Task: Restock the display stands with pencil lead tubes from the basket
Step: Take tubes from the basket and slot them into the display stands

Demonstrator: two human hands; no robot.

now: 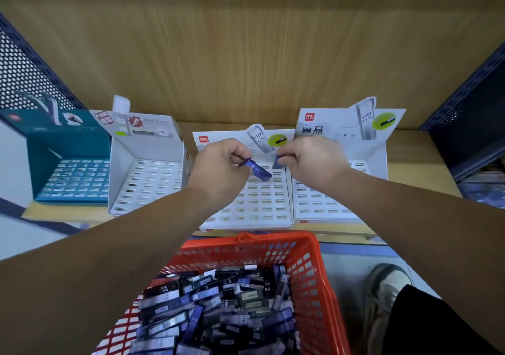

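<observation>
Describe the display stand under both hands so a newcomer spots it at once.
Start at the wooden shelf, where four slotted stands sit in a row behind the orange basket. Take the white stand third from the left, directly behind that basket. Only it has the left hand and right hand holding blue tubes above it; it also sits nearest the basket.

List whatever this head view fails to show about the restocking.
- Covered: the second tube sits mostly under the fingers of the right hand, so its print is unreadable.
- Hidden: the back slots of the white middle stand lie behind both hands; the left hand pinches a blue tube.
- Cut off: the near end of the red basket is lost at the bottom edge.
- Blurred: the header print on the teal stand.
</observation>
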